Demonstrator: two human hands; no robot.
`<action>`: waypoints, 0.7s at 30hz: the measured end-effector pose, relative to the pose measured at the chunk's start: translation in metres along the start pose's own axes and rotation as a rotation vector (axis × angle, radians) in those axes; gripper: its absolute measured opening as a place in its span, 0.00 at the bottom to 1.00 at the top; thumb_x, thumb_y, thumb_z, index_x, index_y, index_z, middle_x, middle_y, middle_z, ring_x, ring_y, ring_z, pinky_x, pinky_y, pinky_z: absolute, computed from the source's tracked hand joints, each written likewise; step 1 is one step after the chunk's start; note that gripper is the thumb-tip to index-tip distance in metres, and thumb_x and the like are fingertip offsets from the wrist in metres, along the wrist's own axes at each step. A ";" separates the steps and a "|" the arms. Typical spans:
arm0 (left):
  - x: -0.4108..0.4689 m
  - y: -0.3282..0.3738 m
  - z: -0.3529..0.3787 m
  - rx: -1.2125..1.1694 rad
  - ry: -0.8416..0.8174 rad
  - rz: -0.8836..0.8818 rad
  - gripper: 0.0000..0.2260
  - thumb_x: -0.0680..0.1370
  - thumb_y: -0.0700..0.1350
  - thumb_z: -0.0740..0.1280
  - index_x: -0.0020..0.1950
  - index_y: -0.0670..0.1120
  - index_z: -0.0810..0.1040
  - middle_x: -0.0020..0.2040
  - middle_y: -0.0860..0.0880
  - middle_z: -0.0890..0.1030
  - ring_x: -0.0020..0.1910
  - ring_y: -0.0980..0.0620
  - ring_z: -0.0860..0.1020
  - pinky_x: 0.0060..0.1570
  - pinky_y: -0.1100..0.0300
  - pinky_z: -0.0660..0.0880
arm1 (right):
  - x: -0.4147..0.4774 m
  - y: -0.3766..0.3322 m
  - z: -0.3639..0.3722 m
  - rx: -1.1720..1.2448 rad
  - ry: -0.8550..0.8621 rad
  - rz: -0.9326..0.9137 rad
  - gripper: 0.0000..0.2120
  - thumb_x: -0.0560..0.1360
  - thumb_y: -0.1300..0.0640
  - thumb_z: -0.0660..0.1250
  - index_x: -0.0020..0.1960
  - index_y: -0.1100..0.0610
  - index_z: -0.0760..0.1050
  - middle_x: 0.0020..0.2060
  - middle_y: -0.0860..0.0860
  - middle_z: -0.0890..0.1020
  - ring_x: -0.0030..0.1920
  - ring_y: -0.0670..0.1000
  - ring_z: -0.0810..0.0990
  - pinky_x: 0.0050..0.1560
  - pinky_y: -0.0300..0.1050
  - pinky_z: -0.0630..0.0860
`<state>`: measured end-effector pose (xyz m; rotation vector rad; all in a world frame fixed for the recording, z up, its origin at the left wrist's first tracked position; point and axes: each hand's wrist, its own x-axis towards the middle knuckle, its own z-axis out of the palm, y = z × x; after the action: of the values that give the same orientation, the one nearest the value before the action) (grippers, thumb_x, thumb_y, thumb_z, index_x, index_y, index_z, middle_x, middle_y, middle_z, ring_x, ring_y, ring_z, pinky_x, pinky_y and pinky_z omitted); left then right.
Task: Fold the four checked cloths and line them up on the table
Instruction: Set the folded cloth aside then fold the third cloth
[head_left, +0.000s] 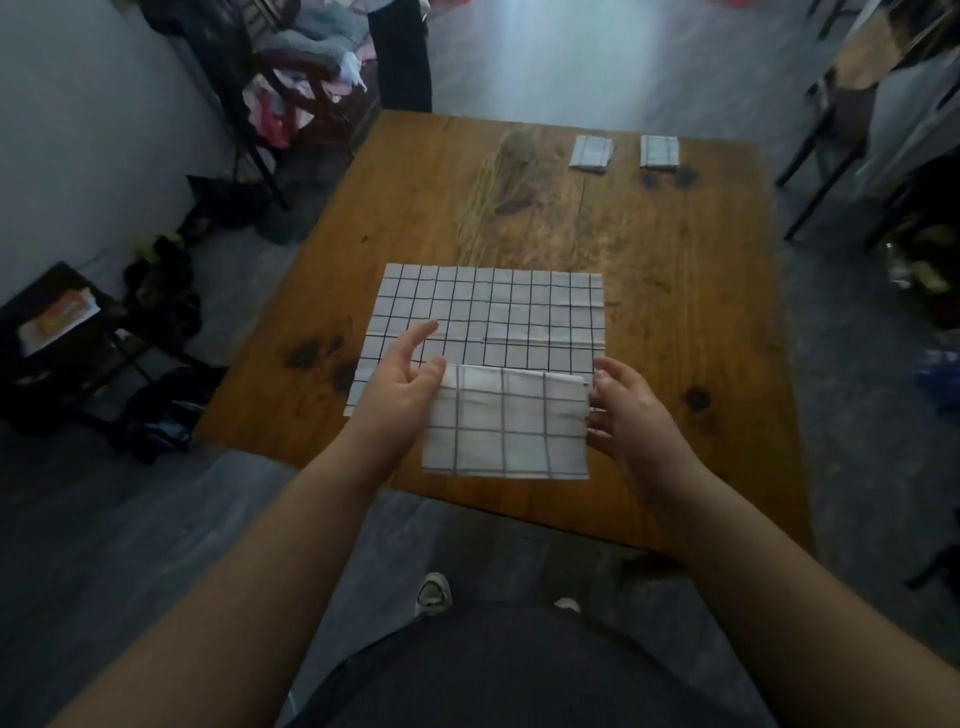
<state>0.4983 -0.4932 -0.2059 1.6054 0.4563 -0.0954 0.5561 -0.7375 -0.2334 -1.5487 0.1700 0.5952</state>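
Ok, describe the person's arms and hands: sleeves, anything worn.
The left arm and right arm are bare, no sleeves in view. The left hand and right hand wear no gloves; no rings, watch or bands show.

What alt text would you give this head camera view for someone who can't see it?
A left hand and a right hand hold a partly folded checked cloth by its side edges over a second checked cloth spread flat on a wooden table. Two small folded cloths lie side by side near its far right corner.
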 end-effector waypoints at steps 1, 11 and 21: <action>-0.001 -0.001 0.000 -0.005 0.001 -0.015 0.13 0.84 0.47 0.62 0.68 0.57 0.75 0.57 0.44 0.82 0.53 0.42 0.84 0.50 0.48 0.83 | 0.000 0.003 0.002 -0.030 -0.016 0.005 0.20 0.84 0.48 0.58 0.75 0.48 0.65 0.63 0.54 0.79 0.60 0.56 0.81 0.62 0.57 0.79; -0.001 -0.018 -0.025 0.025 -0.011 -0.051 0.08 0.82 0.44 0.65 0.58 0.51 0.82 0.55 0.44 0.83 0.52 0.44 0.82 0.49 0.50 0.81 | 0.005 0.025 0.031 -0.341 0.031 -0.076 0.21 0.84 0.49 0.59 0.76 0.46 0.64 0.64 0.52 0.78 0.63 0.52 0.77 0.66 0.55 0.75; 0.005 -0.006 -0.081 -0.151 -0.026 -0.073 0.08 0.83 0.42 0.63 0.56 0.48 0.81 0.50 0.46 0.83 0.40 0.53 0.83 0.38 0.56 0.81 | 0.006 0.009 0.087 -0.269 -0.033 -0.129 0.20 0.85 0.46 0.55 0.75 0.46 0.64 0.61 0.49 0.78 0.59 0.48 0.79 0.59 0.47 0.77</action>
<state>0.4840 -0.4128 -0.2053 1.4385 0.4910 -0.1341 0.5340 -0.6530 -0.2400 -1.7929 -0.0375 0.5580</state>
